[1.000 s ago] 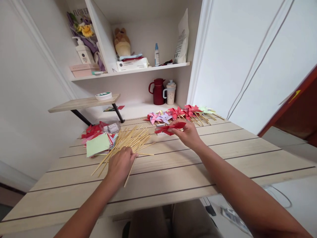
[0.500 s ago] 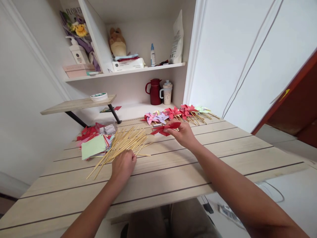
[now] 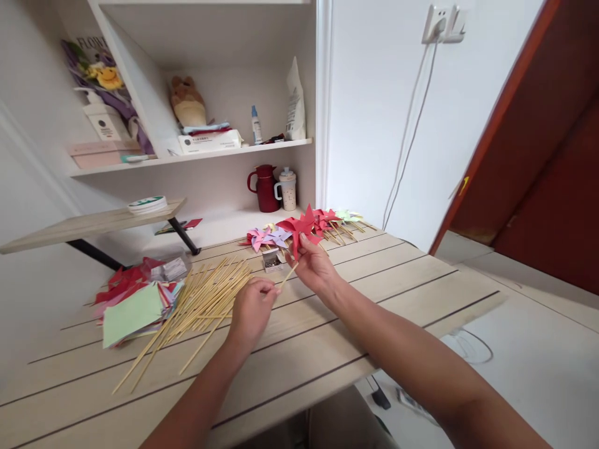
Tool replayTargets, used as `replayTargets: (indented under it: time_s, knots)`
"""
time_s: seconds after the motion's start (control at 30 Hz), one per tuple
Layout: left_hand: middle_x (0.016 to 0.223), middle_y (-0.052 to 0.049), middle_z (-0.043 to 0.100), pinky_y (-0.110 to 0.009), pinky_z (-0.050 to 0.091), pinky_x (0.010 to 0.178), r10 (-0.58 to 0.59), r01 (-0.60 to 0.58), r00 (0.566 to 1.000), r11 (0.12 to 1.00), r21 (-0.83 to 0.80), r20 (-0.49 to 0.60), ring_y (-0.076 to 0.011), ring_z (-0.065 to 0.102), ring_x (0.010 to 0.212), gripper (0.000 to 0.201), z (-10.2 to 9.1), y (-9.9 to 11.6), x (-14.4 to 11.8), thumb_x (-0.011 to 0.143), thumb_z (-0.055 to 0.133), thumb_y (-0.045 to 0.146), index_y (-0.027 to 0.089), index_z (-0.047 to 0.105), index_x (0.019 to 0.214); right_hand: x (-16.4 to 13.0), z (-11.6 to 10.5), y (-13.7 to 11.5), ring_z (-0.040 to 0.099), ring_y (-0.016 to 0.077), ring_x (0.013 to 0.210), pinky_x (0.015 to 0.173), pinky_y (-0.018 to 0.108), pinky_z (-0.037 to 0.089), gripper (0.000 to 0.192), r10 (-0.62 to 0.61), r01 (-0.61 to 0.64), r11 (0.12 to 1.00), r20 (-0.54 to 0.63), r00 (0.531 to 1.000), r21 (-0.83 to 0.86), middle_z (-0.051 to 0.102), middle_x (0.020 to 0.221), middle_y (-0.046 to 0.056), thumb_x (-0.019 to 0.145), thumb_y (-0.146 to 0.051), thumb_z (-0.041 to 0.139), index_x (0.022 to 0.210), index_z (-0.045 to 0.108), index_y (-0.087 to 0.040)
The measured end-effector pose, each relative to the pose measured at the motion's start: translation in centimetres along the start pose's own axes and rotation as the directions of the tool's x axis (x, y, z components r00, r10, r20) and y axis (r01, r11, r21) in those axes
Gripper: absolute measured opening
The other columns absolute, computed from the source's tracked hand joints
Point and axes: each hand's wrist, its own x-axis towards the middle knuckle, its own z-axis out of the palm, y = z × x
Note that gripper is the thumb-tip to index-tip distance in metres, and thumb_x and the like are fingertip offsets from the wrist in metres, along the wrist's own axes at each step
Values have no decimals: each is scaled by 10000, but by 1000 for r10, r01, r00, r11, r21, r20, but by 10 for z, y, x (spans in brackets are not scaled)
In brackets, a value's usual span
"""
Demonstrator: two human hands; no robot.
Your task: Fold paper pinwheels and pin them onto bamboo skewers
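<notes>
Between the fingers of my right hand [image 3: 314, 265] is a red paper pinwheel [image 3: 299, 227], its blades facing up and outward. My left hand [image 3: 255, 305] pinches a thin wooden stick [image 3: 289, 275], whose far end reaches to just below the pinwheel by my right fingers. Whether the stick touches the pinwheel I cannot tell. To the left of my left hand lies a loose pile of wooden sticks [image 3: 206, 299]. A small open box [image 3: 272, 260] with tiny dark pieces inside stands behind my hands.
Finished-looking pinwheels on sticks [image 3: 276, 237] line the back of the wooden table [image 3: 299, 368]. Paper squares [image 3: 131, 312] are stacked at left, beside a small raised shelf [image 3: 93, 218]. A dark red jug [image 3: 266, 190] and a cup [image 3: 289, 189] stand behind.
My left hand has come away from the stick pile with one stick, toward my right hand. The pinwheel has been turned upright. My view has swung right.
</notes>
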Motion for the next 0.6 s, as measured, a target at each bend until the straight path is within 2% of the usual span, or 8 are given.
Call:
replayTargets:
  time_s: [0.17, 0.3, 0.37, 0.47, 0.53, 0.6]
  knots:
    - [876, -59, 735, -347, 467, 802, 22, -32, 997, 989, 141, 70, -224, 670, 832, 146, 22, 9, -2, 888, 585, 263, 207, 623, 758, 0, 1, -5, 658, 87, 571, 653, 235, 598, 169, 74, -73, 994, -11, 997, 86, 715, 623, -33, 912, -209, 713, 750, 676, -174]
    - [976, -90, 751, -340, 448, 770, 65, -86, 990, 982, 167, 126, -247, 682, 883, 189, 30, 10, -4, 958, 475, 263, 203, 638, 1034, -1, 1, -4, 661, 90, 566, 644, 224, 597, 175, 65, -66, 994, 21, 998, 88, 708, 612, -35, 874, -220, 762, 733, 668, -178]
    - [982, -84, 752, -327, 445, 752, 59, -80, 985, 989, 121, 164, -238, 687, 871, 268, 34, 8, -4, 954, 462, 247, 208, 608, 1176, -2, 2, -1, 658, 92, 563, 634, 221, 597, 171, 61, -63, 995, 29, 998, 84, 704, 606, -33, 872, -212, 761, 732, 671, -175]
    - [797, -22, 702, -288, 423, 661, 40, -39, 972, 999, -12, 231, -184, 641, 672, 298, 38, 4, -5, 953, 403, 231, 216, 620, 1157, -2, 1, 1, 659, 96, 570, 628, 223, 599, 162, 54, -56, 997, 38, 998, 59, 709, 614, -28, 859, -207, 772, 733, 677, -172]
    - [661, 19, 601, -271, 386, 605, 50, -31, 978, 995, -93, 203, -160, 553, 567, 296, 35, 0, -5, 954, 381, 248, 213, 649, 1075, -1, 0, -1, 656, 95, 571, 633, 227, 602, 156, 24, -25, 999, 56, 998, 30, 719, 636, -29, 843, -212, 788, 739, 680, -173]
    - [598, 40, 497, -260, 348, 575, 46, -27, 993, 986, -166, 111, -151, 479, 544, 291, 26, -4, -5, 953, 400, 285, 203, 664, 1044, 0, 0, -7, 655, 91, 575, 639, 225, 602, 147, -47, 47, 999, 72, 996, 8, 728, 657, -36, 824, -214, 806, 754, 682, -177]
